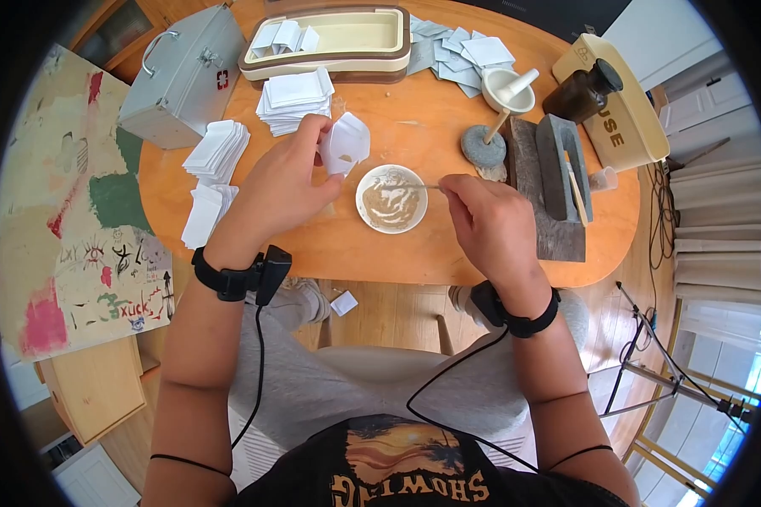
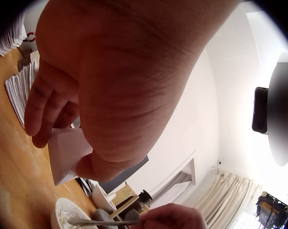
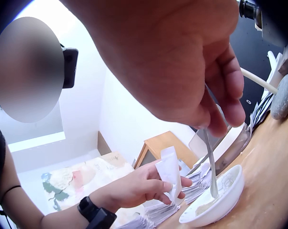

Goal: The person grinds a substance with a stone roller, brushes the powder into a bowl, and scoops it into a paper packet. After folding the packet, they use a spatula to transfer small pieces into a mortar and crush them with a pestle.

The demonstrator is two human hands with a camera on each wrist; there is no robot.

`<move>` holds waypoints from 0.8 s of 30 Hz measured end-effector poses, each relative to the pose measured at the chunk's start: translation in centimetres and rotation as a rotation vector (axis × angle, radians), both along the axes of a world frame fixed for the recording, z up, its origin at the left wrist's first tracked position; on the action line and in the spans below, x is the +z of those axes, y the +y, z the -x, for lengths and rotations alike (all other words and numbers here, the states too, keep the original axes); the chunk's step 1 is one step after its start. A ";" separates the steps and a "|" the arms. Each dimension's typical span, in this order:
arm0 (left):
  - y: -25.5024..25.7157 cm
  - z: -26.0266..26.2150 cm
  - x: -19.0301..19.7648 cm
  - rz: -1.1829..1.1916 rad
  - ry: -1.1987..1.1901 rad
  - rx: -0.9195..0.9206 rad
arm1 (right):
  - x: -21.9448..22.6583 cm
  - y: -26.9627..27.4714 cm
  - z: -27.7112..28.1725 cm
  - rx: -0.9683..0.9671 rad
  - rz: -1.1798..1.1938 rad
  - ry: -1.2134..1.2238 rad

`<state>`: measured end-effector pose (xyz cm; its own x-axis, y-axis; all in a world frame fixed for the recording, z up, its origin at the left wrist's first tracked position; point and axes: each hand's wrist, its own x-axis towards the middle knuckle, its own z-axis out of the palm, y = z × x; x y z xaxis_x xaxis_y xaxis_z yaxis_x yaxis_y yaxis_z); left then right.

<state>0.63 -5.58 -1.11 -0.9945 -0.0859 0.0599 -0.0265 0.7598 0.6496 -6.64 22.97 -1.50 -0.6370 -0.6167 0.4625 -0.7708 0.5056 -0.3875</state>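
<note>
The left hand [image 1: 287, 173] pinches a small, folded white paper packet [image 1: 348, 135] between its thumb and fingers, raised above the table. The right hand [image 1: 495, 224] is closed to a pinch on the handle of a thin metal spoon [image 3: 210, 157], whose far end dips into beige powder [image 1: 389, 207] in a round, shallow white bowl [image 1: 424, 211]. The bowl stands on the orange-brown wooden table [image 1: 380, 262] between the hands, with the packet just beyond it to the left.

Near the left hand lie stacks of flat white paper packets [image 1: 296, 95], one just beyond its fingers and others beside its wrist. A silver metal case [image 1: 173, 80] stands behind these. Beside the right hand, a dark rectangular board [image 1: 524, 160] bears a grey stone trough [image 1: 556, 182]; the hand covers part of the board's edge. Beyond the fingers sits a rounded grey stone [image 1: 482, 154] with a thin rod.

Farther back are a cream tray with a brown rim [image 1: 368, 35], scattered pale-blue papers [image 1: 458, 59], a white mortar [image 1: 492, 95] and a dark brown jar [image 1: 579, 93].
</note>
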 end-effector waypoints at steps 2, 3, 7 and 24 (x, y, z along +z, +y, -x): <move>0.1 0.0 0.0 0.010 0.002 0.002 | -0.4 -0.3 0.0 -0.004 0.019 0.012; 0.1 0.0 0.0 0.010 0.003 0.002 | -0.5 -0.3 0.0 -0.008 0.039 0.024; 0.0 0.0 -0.1 0.012 0.004 -0.002 | -0.3 0.0 0.4 0.111 0.007 0.019; 0.1 0.0 -0.1 0.044 -0.006 0.006 | -1.0 -0.3 0.5 -0.002 0.055 0.013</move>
